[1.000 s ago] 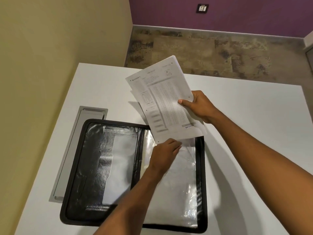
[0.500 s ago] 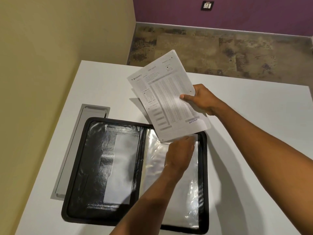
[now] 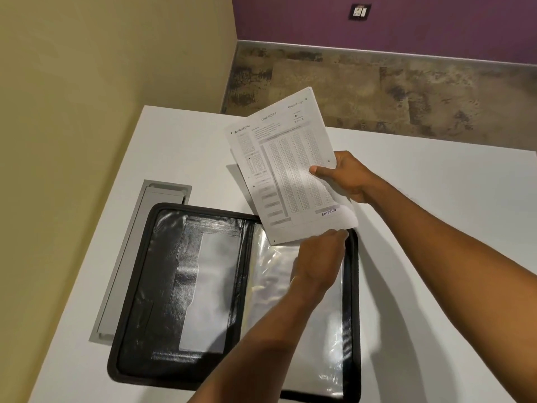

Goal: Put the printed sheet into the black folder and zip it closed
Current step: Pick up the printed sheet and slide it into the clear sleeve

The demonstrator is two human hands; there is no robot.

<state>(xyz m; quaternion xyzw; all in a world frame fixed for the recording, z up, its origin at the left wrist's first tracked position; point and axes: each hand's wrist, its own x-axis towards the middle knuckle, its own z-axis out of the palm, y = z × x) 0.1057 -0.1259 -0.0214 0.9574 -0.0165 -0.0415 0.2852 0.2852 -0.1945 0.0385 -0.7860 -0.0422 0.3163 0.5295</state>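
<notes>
You look through one wide-angle camera worn on your head, aimed forward and steeply down at the white table [image 3: 180,158] from close above. Your forearms enter from the lower right edge. The near table edge falls out of frame; the far edge, floor [image 3: 377,91] and two walls fill the top.

Printed sheet [image 3: 290,170] above open black folder [image 3: 162,286]

Wall socket [image 3: 360,12], table's grey hatch [image 3: 128,274]
</notes>
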